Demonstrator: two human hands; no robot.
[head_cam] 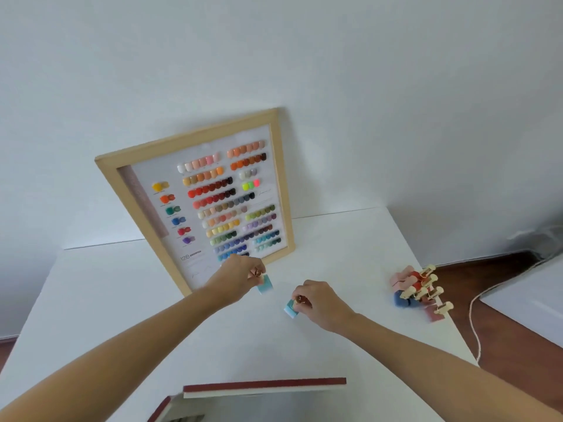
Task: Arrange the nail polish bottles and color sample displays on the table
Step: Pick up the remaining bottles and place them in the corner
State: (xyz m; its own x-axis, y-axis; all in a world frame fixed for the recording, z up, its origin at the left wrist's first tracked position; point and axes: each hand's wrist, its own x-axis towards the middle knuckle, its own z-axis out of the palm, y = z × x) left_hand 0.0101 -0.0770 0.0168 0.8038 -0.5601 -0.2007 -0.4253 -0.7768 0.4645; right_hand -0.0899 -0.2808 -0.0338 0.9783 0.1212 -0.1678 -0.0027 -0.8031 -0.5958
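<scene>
Two teal bottles pinched, left hand (pixel 243 274) beside frame (pixel 195 141), right hand (pixel 320 303) mid-table (pixel 122 300), bare surface around.

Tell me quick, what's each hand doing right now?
Left hand: closed on a teal bottle.
Right hand: closed on another teal bottle.

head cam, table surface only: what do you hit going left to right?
Framed colour sample board → left hand holding a teal bottle → right hand holding another teal bottle → cluster of pink, red and blue bottles near the table's right edge.
</scene>
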